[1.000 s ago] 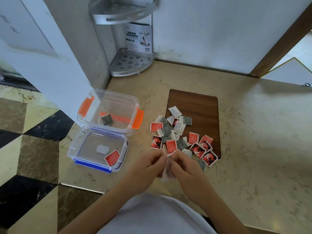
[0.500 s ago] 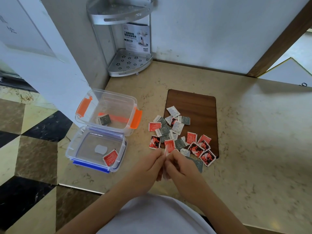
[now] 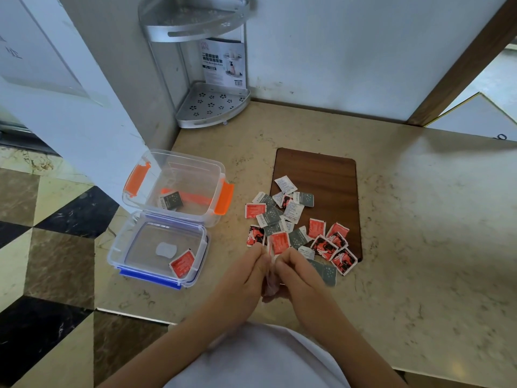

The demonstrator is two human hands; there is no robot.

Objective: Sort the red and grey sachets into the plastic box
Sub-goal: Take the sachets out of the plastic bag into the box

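Observation:
A clear plastic box with orange clasps stands at the left of the counter and holds one grey sachet. In front of it lies its blue-clasped lid with one red sachet on it. Several red, grey and white sachets lie mixed in a pile, partly on a wooden board. My left hand and my right hand meet at the near edge of the pile. Together they pinch a small pale packet, mostly hidden by the fingers.
A metal corner shelf with a printed card stands at the back against the wall. The counter ends just left of the box and lid, above a tiled floor. A wooden frame runs up at the back right.
Both hands have stayed together at the near edge of the pile, fingers still working the pale packet. The sachets, box and lid have not moved.

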